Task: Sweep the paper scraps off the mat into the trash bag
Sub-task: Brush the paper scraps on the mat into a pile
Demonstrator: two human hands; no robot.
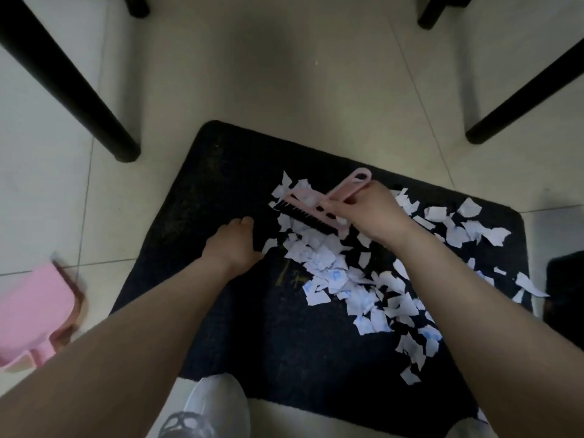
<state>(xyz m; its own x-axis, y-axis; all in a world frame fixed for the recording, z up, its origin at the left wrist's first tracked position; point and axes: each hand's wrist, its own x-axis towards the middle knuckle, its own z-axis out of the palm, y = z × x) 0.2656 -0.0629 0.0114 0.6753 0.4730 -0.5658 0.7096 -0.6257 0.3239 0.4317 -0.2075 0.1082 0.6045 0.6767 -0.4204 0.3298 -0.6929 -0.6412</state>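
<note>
The right hand (373, 213) gripped the handle of a pink brush (319, 205), its dark bristles down among the paper scraps (335, 276) on the black mat (221, 191). The scraps lay heaped across the mat's middle and right side. The left hand (235, 243) rested on the mat just beside the heap, fingers loosely bent, holding nothing. A pink dustpan (34, 314) sat on the tile floor (284, 74) to the left
</note>
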